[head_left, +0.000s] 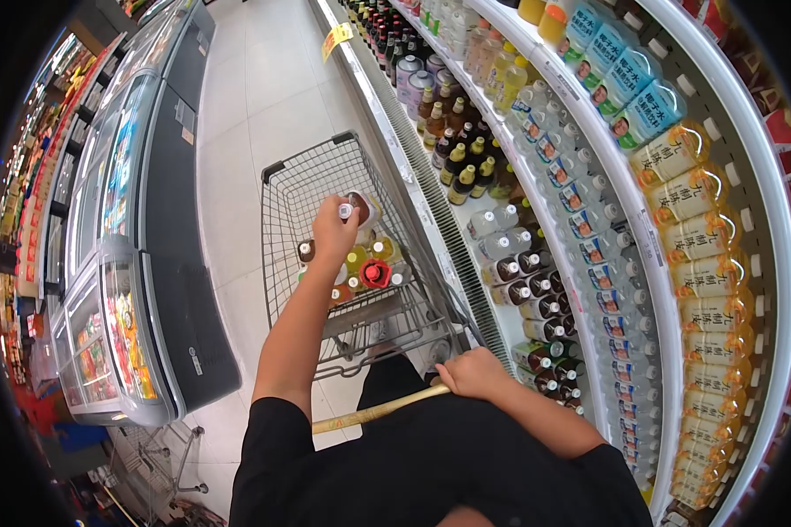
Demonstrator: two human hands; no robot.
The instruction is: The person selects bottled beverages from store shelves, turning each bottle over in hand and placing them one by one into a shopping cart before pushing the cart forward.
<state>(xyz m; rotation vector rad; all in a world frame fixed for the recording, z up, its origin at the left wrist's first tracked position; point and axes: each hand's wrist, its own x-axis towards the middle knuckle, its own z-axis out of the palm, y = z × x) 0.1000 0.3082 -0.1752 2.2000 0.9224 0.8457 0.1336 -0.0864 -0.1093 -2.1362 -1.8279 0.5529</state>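
My left hand [332, 233] reaches into the shopping cart [277, 189], its fingers closed around the neck of a white-capped bottle [361, 207] with dark contents. Several other bottles stand in the cart's wire basket below and beside it. Among them is a red-topped bottle [375, 273], with yellow bottles [357, 257] close by and a dark bottle [307, 251] by the left side. My right hand [476, 373] is wrapped around the right end of the yellowish cart handle [380, 409]. The lower part of the held bottle is partly hidden by my hand.
On the right, curved shelves hold clear water bottles [589, 228], amber labelled bottles [703, 237] and blue-labelled bottles [620, 75]. Dark glass bottles [470, 171] stand on the lowest shelf beside the cart. A glass-topped freezer [185, 325] lines the left of the tiled aisle [237, 132].
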